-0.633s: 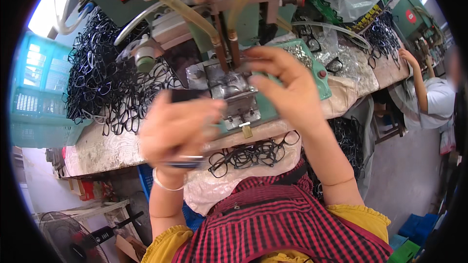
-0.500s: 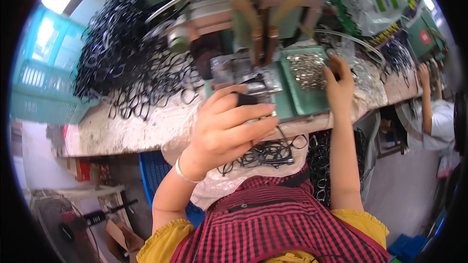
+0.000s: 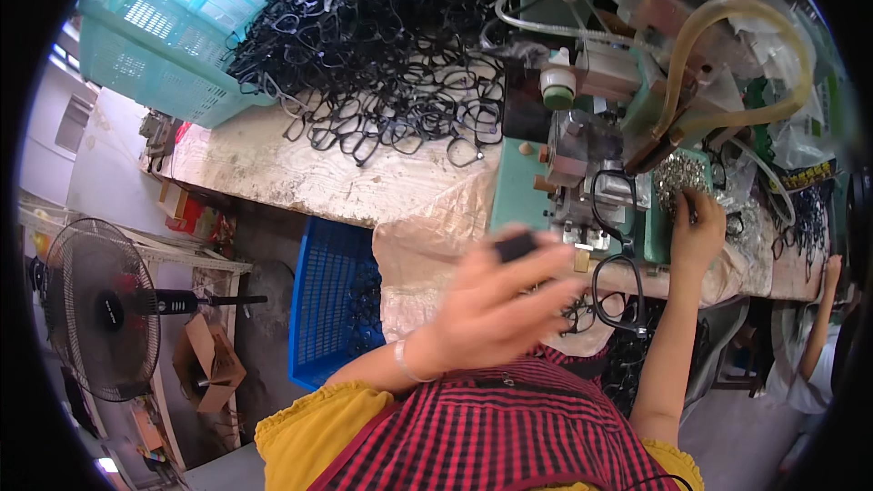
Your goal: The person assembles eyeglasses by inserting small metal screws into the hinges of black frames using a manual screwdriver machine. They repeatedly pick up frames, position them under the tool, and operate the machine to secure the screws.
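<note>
My left hand [image 3: 509, 305] is smeared by motion in front of a small green bench press [image 3: 568, 164]. Its fingers look stretched and apart, and a black sleeve [image 3: 516, 246] covers one finger. Just right of those fingertips a black eyeglass frame [image 3: 640, 295] stands on end against the press; whether they touch it I cannot tell. My right hand [image 3: 700, 232] reaches to a green tray [image 3: 657, 241] heaped with small shiny metal parts [image 3: 677, 173]. Thumb and fingers are pinched together at the heap; what lies between them is hidden.
Black eyeglass frames [image 3: 364, 18] are piled at the back left beside a turquoise basket [image 3: 173, 59]. A curved yellowish tube [image 3: 727, 9] arches over the press. Below the bench are a blue crate [image 3: 318, 300] and a fan [image 3: 100, 309]. Another person's arm [image 3: 823, 318] shows at far right.
The view has swung, so the bench appears further right. My left hand has drawn back from the press, uncovering the eyeglass frame there. My right hand's fingers have closed at the metal parts.
</note>
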A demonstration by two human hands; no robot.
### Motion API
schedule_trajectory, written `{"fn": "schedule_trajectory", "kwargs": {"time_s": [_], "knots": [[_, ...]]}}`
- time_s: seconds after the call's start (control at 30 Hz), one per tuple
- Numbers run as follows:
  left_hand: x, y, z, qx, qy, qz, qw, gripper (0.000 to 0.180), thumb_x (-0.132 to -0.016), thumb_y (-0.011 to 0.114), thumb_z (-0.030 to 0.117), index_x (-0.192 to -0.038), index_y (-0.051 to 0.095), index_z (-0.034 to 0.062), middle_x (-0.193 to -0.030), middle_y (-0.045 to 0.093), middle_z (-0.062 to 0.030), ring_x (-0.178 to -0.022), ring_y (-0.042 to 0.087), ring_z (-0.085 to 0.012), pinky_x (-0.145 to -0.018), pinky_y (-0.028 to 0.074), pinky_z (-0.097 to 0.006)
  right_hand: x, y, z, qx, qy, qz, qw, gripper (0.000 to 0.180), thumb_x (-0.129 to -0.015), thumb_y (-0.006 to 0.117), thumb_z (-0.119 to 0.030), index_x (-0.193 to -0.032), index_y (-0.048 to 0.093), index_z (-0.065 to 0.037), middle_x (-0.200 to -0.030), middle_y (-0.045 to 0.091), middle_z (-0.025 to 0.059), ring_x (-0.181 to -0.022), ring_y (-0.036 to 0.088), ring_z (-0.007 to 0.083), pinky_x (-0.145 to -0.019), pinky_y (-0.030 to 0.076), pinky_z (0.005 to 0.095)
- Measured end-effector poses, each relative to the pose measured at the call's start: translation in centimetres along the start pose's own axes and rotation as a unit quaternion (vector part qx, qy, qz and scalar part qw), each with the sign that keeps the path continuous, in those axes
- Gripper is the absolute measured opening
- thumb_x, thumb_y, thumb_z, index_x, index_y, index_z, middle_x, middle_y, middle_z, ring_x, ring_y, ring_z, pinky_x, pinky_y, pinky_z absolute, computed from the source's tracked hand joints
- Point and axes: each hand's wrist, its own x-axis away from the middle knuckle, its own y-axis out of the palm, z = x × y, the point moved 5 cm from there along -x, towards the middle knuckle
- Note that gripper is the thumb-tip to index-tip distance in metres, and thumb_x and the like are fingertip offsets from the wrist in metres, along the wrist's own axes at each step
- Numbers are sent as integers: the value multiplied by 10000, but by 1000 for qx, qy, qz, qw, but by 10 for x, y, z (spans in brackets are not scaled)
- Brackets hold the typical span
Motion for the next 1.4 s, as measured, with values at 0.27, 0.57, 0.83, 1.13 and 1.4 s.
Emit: {"fn": "schedule_trajectory", "kwargs": {"time_s": [0.27, 0.57, 0.83, 1.13, 1.4], "knots": [[-13, -150, -165, -349, -146, 17, 926, 253, -830, 703, 35, -1081, 694, 62, -1217, 667, -141, -1148, 593, -336, -995, 436, -405, -14, -8, 1, -27, -5, 37, 999, 114, -856, 720, -147, -915, 680, -58, -890, 687, 119, -851, 643, 328, -780, 500, 437], [116, -98, -317, -189, -371, 70, 906, 141, -796, 745, 72, -937, 752, 78, -1353, 612, -188, -1214, 568, -396, -1048, 439, -425, 9, -25, -2, -105, -2, 69, 992, 143, -868, 684, -16, -992, 751, -38, -970, 711, 144, -937, 672, 302, -859, 510, 380], [-2, -73, -221, -124, -237, 157, 951, 164, -1078, 449, 138, -1070, 570, 27, -926, 654, -49, -855, 624, -116, -799, 478, -249, 65, -61, 26, -275, 178, 82, 941, 213, -862, 708, 11, -1076, 700, 13, -951, 689, 65, -914, 636, 155, -838, 491, 278], [17, 7, -209, 183, -430, 251, 848, 148, -1034, 541, 270, -979, 568, 136, -832, 526, 34, -636, 437, -38, -498, 349, -183, -15, -2, -43, -497, 274, -63, 821, 137, -879, 692, -20, -1003, 748, -4, -897, 736, 29, -802, 641, 80, -751, 498, 224], [-43, -21, -104, 396, -219, 240, 859, 81, -1049, 521, 173, -1077, 565, 110, -1014, 625, -56, -800, 582, -168, -701, 471, -288, -31, -34, -100, -451, 86, 34, 888, 153, -802, 710, -13, -951, 743, -18, -899, 714, 92, -874, 670, 233, -815, 515, 337]]}}
